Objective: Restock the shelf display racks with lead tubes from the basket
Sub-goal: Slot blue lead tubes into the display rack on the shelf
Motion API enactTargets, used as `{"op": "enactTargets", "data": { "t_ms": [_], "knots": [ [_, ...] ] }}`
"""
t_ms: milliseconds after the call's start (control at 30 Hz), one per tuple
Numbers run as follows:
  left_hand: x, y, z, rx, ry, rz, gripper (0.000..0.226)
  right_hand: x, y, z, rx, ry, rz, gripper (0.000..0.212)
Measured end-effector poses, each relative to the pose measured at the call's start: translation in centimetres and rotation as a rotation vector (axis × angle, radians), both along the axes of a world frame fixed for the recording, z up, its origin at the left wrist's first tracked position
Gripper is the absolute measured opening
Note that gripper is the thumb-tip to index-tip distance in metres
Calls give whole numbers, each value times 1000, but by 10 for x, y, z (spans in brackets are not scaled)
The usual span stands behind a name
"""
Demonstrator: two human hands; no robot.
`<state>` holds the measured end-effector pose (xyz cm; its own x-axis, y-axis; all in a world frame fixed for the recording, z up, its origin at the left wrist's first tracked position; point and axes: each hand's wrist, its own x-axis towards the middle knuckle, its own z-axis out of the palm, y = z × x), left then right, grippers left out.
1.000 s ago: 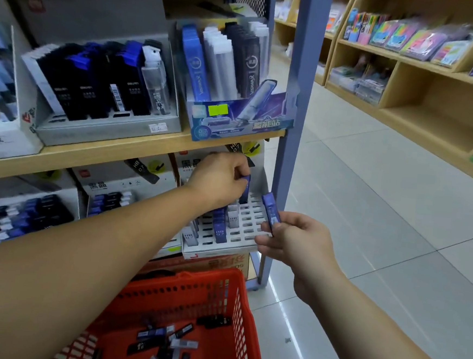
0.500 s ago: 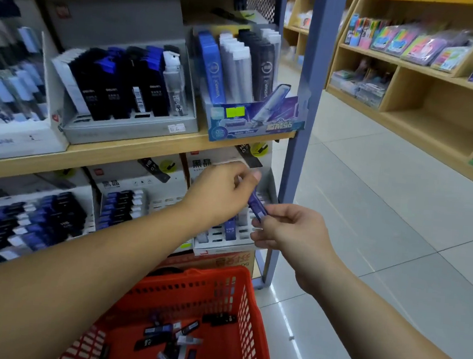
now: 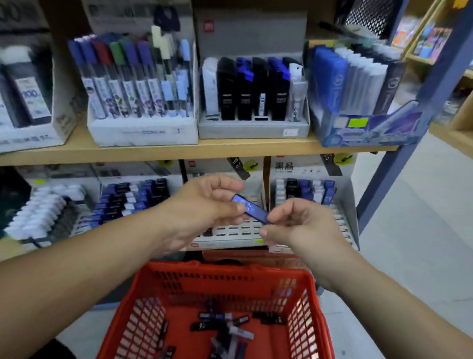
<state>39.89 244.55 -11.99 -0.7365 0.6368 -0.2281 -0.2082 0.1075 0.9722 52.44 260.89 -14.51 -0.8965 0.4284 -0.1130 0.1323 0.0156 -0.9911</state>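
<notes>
Masking lead tube (image 3: 255, 213) midsection: left hand (image 3: 202, 207)

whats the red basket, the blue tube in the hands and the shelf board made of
Red slotted basket: looks like moulded plastic, matt, with uniform slotted walls and a thick rim. Small blue flat lead tube: probably hard plastic, smooth, with white print. Tan shelf board: seems wood or wood-look laminate, judging by its even tan face.

Your left hand (image 3: 199, 204) and right hand (image 3: 302, 227) are bare, and short, trimmed nails show on the thumbs. Your left forearm (image 3: 67, 265) and right forearm (image 3: 389, 304) are bare too, uncovered down to the picture's lower edge. Under your left forearm sits a dark, blurred patch (image 3: 54, 352); you cannot tell whether it is clothing.
</notes>
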Motion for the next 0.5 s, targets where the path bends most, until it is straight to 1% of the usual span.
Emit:
{"op": "enactTargets", "data": {
  "t_ms": [67, 133, 233, 300, 400, 433, 500],
  "knots": [
    [-8, -13, -3, -5, 11, 23, 37, -10, -9, -2, 75, -20, 3, 23],
    [-14, -23, -6, 11, 20, 57, 35, -18, -16, -5, 105, -44, 41, 23],
    [-27, -34, -9, 14, 63, 170, 32, -26, -20, -10, 160, -69, 96, 15],
    [-38, -41, -12, -45, 171, 250, 29, -33, -20, -17, 273, -95, 109, 6],
    [-55, -51, -17, -246, 473, 319, 25, -46, -18, -30, 537, -157, 193, 6],
    [-60, -53, -18, -294, 539, 322, 25, -51, -20, -34, 618, -176, 226, 7],
    [-66, -57, -21, -318, 585, 329, 25, -61, -26, -43, 705, -190, 272, 21]
  ]
}}
